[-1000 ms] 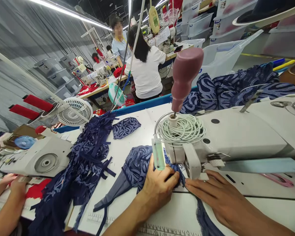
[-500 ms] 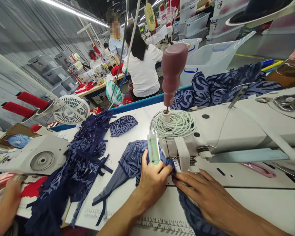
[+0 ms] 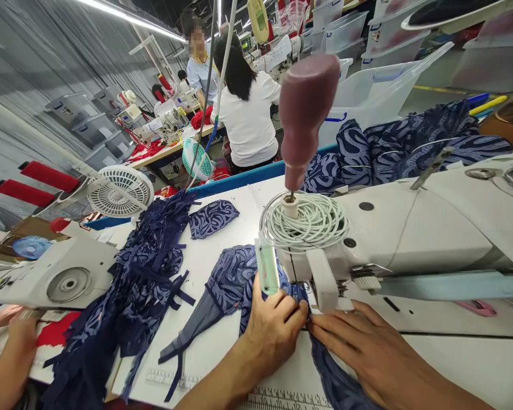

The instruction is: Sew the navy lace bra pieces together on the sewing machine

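A navy bra with a swirling lace pattern [image 3: 228, 273] lies on the white sewing table and runs in under the head of a sewing machine [image 3: 414, 228]. My left hand [image 3: 276, 322] is closed on its cloth just left of the presser area, fingers curled. My right hand [image 3: 359, 341] grips the cloth on the near side, fingertips close to the left ones; its thumb is hidden. From beneath the right hand a navy strip [image 3: 331, 370] trails toward me. The needle point is hidden behind the machine head and a clear greenish guard [image 3: 268, 267].
A heap of navy pieces [image 3: 149, 273] hangs over the table's left edge. One loose cup piece [image 3: 214, 219] lies behind the bra. Tied navy bundles [image 3: 354, 151] sit behind the machine. A screwdriver [image 3: 308, 114] stands upright on the machine head. At left, a co-worker's hands [image 3: 12, 341] handle red cloth.
The view has shifted slightly, so the machine looks a little larger and farther right. Both hands keep nearly the same place on the cloth beside the machine head.
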`<state>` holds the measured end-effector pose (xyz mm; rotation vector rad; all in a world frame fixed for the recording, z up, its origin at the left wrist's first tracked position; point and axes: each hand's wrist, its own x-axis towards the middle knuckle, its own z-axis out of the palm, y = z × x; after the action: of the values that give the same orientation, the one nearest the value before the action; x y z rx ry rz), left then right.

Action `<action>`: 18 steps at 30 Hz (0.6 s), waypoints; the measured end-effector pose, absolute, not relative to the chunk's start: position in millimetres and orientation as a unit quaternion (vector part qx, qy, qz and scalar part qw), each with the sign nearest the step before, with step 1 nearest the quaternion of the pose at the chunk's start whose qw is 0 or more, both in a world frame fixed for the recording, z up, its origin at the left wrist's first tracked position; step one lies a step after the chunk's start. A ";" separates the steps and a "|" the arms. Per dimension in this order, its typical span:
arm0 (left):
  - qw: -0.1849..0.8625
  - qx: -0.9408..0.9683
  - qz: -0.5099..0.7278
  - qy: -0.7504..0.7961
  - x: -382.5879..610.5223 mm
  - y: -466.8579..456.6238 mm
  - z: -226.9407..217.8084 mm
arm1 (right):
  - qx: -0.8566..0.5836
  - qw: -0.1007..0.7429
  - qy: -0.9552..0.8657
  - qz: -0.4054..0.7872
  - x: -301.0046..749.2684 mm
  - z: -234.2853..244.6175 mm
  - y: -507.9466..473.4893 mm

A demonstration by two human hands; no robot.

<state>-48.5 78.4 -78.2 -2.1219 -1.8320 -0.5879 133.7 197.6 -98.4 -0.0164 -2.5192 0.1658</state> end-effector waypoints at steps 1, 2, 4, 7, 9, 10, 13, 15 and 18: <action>0.141 -0.735 -0.200 -0.632 -49.3 80.4 -78.3 | -0.008 0.300 -0.952 0.062 133.6 -99.6 198.6; 0.141 -0.736 -0.196 -0.632 -50.3 82.9 -78.5 | -0.011 0.297 -0.953 0.061 133.4 -101.1 199.7; 0.136 -0.736 -0.189 -0.636 -51.8 88.6 -78.9 | -0.017 0.289 -0.955 0.059 132.6 -103.8 201.7; 0.137 -0.731 -0.171 -0.646 -51.8 92.1 -79.5 | -0.021 0.284 -0.957 0.060 131.2 -105.7 202.7; 0.154 -0.721 -0.158 -0.657 -51.2 87.6 -78.8 | -0.018 0.288 -0.955 0.062 130.9 -104.8 201.8; 0.168 -0.713 -0.158 -0.662 -51.1 83.5 -78.0 | -0.016 0.289 -0.955 0.065 130.9 -103.7 201.1; 0.201 -0.687 -0.191 -0.671 -53.1 69.4 -73.7 | 0.001 0.287 -0.955 0.080 131.4 -99.3 199.7; 0.195 -0.688 -0.218 -0.664 -55.3 63.7 -70.7 | 0.013 0.291 -0.953 0.088 131.3 -96.1 199.8; 0.145 -0.717 -0.226 -0.643 -57.6 63.6 -70.5 | 0.017 0.298 -0.949 0.097 131.0 -92.2 200.4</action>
<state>-57.6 63.6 -70.5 -2.0674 -1.8519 -0.6521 131.0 200.4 -92.2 0.0453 -2.5229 0.2580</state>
